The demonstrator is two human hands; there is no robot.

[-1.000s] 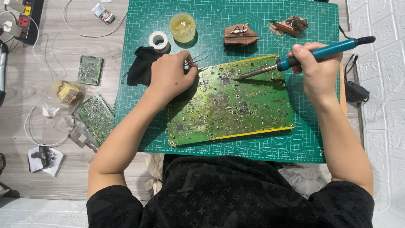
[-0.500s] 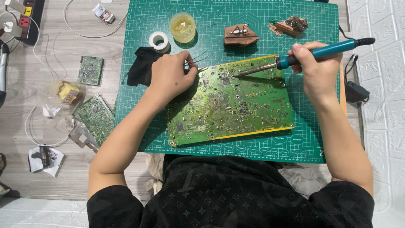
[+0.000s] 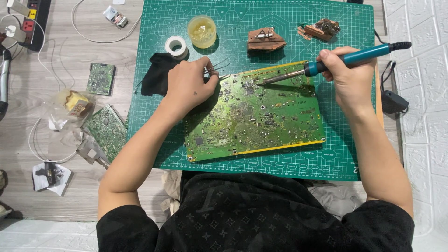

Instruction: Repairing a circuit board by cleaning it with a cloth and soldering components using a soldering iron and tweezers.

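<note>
Circuit board (image 3: pixel 254 114), large and green with a yellow edge strip, lies slightly tilted at the centre of the frame on a green cutting mat (image 3: pixel 289 28) with a printed grid. Right hand (image 3: pixel 347 77) at the upper right of the board, fingers wrapped tight around the blue handle of a soldering iron (image 3: pixel 326 64). Iron lies nearly level, cord end pointing to the right edge of the frame, metal tip over the board's upper edge near mid-frame. Whether the tip touches the board cannot be told.

Left hand (image 3: pixel 189 86) rests at the board's upper left corner, knuckles up, fingers pinched on a thin pair of metal tweezers (image 3: pixel 217 70). Tweezer points stick out to the right, just above the board's top edge. Nothing visible between the points at this size.

Along the top of the mat, left to right: a black cloth (image 3: pixel 156 77) partly under the left hand, a white tape roll (image 3: pixel 176 45), a small round yellow tub (image 3: pixel 202 31), a brown block (image 3: pixel 265 39) with metal bits on it, a second brown scrap (image 3: pixel 322 29) with clutter.

Left of the mat, on the grey wood floor (image 3: pixel 70 46): two smaller green boards (image 3: pixel 100 79), one above the other, a clear bag with a yellow part (image 3: pixel 74 102) between them, white cables, a power strip (image 3: pixel 32 18) in the upper left corner. A black adapter (image 3: pixel 392 101) sits just off the mat's right edge.
</note>
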